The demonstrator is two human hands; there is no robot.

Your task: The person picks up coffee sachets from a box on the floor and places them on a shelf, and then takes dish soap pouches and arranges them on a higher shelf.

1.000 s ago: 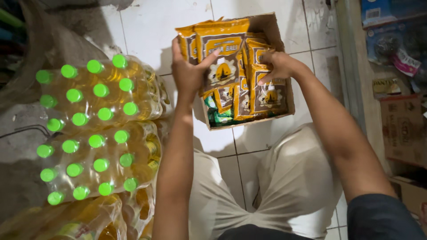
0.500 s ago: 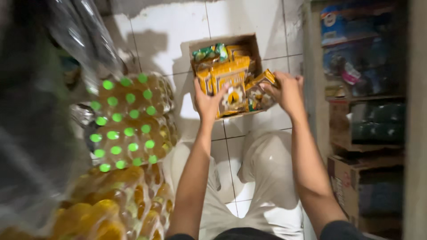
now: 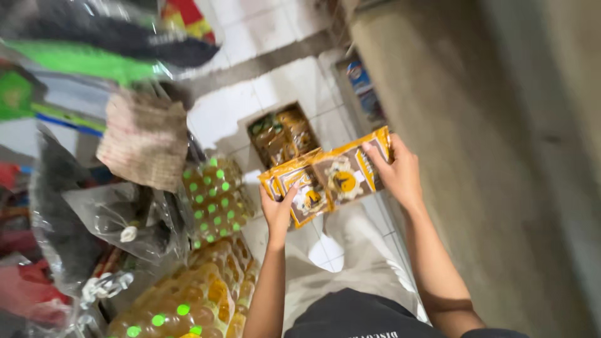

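Observation:
I hold a row of yellow-and-brown snack packets (image 3: 330,178) up in front of me, well above the floor. My left hand (image 3: 278,213) grips the row's left end from below. My right hand (image 3: 395,172) holds its right end, fingers over the top edge. Below and beyond the packets, an open cardboard box (image 3: 258,121) sits on the white tiled floor with more packets of the same kind inside.
Packs of cooking-oil bottles with green caps (image 3: 213,194) stand on the floor to my left. Clear plastic bags (image 3: 119,222) and a woven sack (image 3: 145,139) hang at the left. A wooden shelf side (image 3: 476,156) rises on my right.
The packets were inside the box with both hands on them. Now both hands have lifted a row of them out and up, and the view has risen far from the box.

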